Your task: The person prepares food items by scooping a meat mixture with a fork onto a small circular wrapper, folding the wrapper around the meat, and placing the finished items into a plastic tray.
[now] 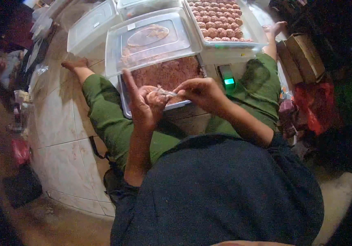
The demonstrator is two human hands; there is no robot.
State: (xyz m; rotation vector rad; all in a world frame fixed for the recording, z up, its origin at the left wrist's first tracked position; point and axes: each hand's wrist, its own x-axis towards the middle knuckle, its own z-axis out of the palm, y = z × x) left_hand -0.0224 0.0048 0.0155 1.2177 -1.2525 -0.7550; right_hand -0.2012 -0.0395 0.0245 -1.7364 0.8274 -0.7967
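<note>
Right fingers (183, 86) pinching whitish film (167, 93); left hand (144, 115) cupping brownish-pink lump (154, 99), one finger standing straight. Lump hanging over near side of tub (125, 105) with brown mass (163, 74). Best, probably: holding palm level, handling film gently, not squeezing lump.

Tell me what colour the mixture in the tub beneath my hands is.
The mixture is reddish brown, clearest in the head view.

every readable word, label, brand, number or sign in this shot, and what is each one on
None can be read.
Green screen: glow only, too small and blurred.
White patch on the front lid: too small to tell if anything is printed.
Yellow mark on the tub of balls: too small to make out.
</note>
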